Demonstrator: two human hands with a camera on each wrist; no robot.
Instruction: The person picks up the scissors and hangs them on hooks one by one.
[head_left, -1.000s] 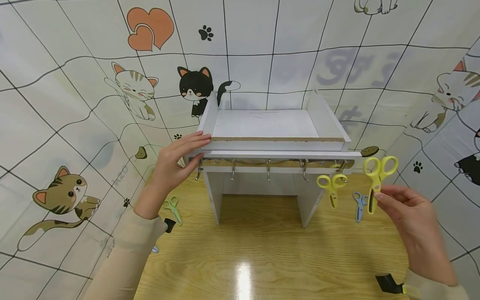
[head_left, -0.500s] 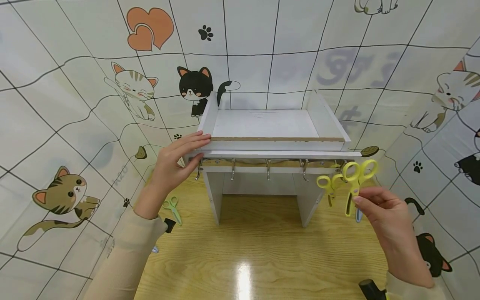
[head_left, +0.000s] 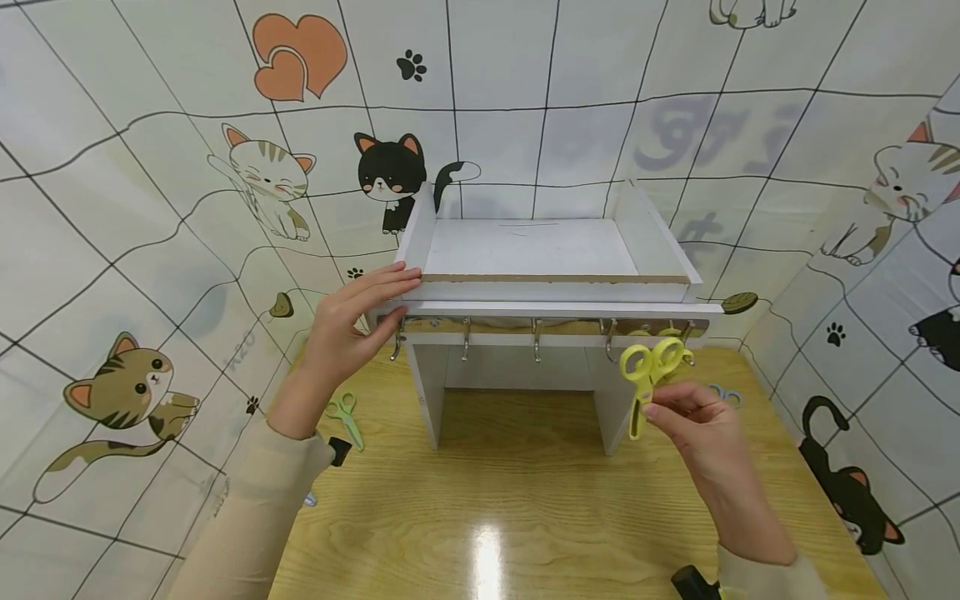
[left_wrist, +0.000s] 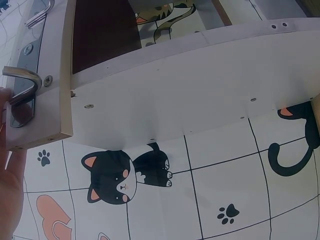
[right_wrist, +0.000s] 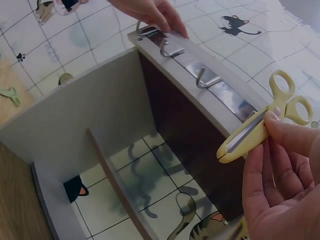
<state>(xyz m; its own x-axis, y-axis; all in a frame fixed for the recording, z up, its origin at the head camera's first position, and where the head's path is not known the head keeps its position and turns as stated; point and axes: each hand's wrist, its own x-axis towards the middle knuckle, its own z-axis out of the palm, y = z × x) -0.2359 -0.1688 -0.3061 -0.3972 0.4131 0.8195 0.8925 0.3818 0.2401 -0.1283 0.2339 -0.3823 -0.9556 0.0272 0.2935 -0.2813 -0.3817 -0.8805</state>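
Observation:
My left hand point(head_left: 348, 333) grips the left front corner of a small white shelf point(head_left: 555, 292), fingers on top and thumb at the front. Metal hooks point(head_left: 536, 340) line the shelf's front edge. In the head view my right hand point(head_left: 708, 454) pinches yellow scissors point(head_left: 643, 383) by the covered blades, handles up, in front of the rightmost hooks. Another yellow pair hangs there, mostly hidden behind the held one. The right wrist view shows the held scissors point(right_wrist: 245, 137) between thumb and fingers, overlapping the hook strip point(right_wrist: 215, 85).
Green scissors point(head_left: 345, 418) lie on the wooden table point(head_left: 525, 500) left of the shelf. Blue scissors point(head_left: 726, 394) lie at the right, partly hidden by my right hand. A cat-print sheet point(head_left: 525, 67) stands behind and at both sides.
My right hand has moved left with the yellow scissors, from right of the shelf to in front of its right-hand hooks. My left hand has stayed still.

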